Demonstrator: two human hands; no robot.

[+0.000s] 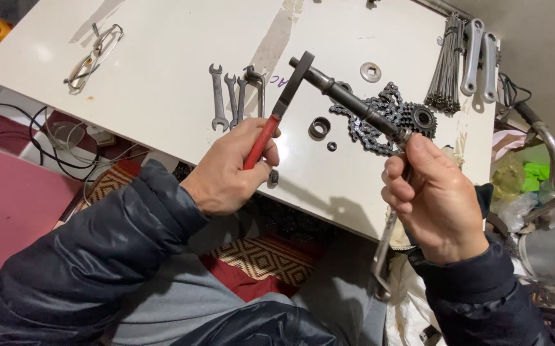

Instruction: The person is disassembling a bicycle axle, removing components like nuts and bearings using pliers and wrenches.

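Left hand (229,170) is gripping a red-handled wrench (282,109), its head sitting on the far tip of the axle (351,102). Right hand (432,198) is clamping the axle's near end above the table (162,77). Behind the axle are lying a chain (370,131), sprocket (418,117) and washer (371,72); left of it, spanners (229,96).

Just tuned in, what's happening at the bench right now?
A person in a dark padded jacket is working on bicycle parts over a white table. The left hand grips a red-handled wrench whose head sits on the far end of a dark axle shaft. The right hand holds the shaft's near end. On the table behind lie a chain, a sprocket cluster, spanners, a washer, a bundle of spokes and two crank arms.
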